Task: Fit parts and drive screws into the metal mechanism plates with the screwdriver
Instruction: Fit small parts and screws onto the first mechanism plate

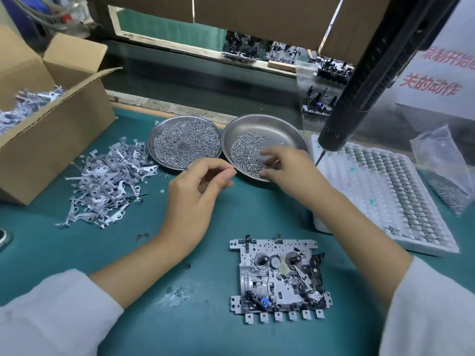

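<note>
A cardboard box (51,140) stands open at the left of the green tabletop (205,335), and past the tabletop's far edge runs a green conveyor belt (180,80) under hanging cardboard panels (257,14). At the right edge a crumpled clear plastic bag (444,165) stands partly on the tabletop beside the white tray, with a sign bearing red characters (434,83) behind it. A tangle of grey cables (43,11) shows in the far left corner, and a small dark object (3,238) sits cut off at the left edge.
</note>
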Motion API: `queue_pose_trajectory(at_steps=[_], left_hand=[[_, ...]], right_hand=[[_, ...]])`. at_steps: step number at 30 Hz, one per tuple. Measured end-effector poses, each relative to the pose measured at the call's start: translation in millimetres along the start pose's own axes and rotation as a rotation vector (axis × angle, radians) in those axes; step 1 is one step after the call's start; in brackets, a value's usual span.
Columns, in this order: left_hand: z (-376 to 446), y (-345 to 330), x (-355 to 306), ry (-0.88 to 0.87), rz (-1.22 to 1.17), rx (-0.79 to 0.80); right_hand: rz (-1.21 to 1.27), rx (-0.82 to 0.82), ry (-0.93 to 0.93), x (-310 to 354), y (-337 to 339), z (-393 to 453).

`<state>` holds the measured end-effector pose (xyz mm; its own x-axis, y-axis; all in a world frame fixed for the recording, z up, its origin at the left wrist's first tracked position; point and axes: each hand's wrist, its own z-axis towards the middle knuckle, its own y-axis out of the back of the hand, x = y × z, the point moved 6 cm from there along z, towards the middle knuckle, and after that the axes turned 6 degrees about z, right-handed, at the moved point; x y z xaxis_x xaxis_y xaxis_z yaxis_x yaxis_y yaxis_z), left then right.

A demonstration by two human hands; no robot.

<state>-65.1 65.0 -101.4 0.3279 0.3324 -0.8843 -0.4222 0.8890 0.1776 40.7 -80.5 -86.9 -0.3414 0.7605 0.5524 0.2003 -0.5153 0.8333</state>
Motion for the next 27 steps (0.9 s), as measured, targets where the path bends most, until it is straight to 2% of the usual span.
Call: queue_pose_trajectory(at_steps=[3,6,11,18,20,22,24,27], left_hand=[[-1,0,2,0.029,-0.051,-0.017],[-2,-7,-2,0.024,-0.065,-0.003],[1,-22,-11,0.040,-0.142,0.012],[-1,-29,-9,0.071,-0.128,-0.005],[-2,-25,-9,0.057,-0.125,-0.024],[-5,-23,-13,0.039,-0.138,-0.042],[-10,-24,-19,0.009,-0.156,-0.044],[-18,-27,-28,-0.058,-0.179,-0.031]], right_hand=[[0.055,0.009,-0.077,-5,0,10],[0.093,-0.024,-0.076,-5,3,12],[0.171,-0.176,-0.035,-8,11,2],[0.253,-0.180,-0.078,-16,13,-5],[0.413,-0.200,-0.050,-12,18,-16],[0.783,-0.162,-0.069,-10,20,-34],[1.172,-0.042,-0.138,-7,14,-56],[1.432,0.107,-0.218,-4,5,-85]])
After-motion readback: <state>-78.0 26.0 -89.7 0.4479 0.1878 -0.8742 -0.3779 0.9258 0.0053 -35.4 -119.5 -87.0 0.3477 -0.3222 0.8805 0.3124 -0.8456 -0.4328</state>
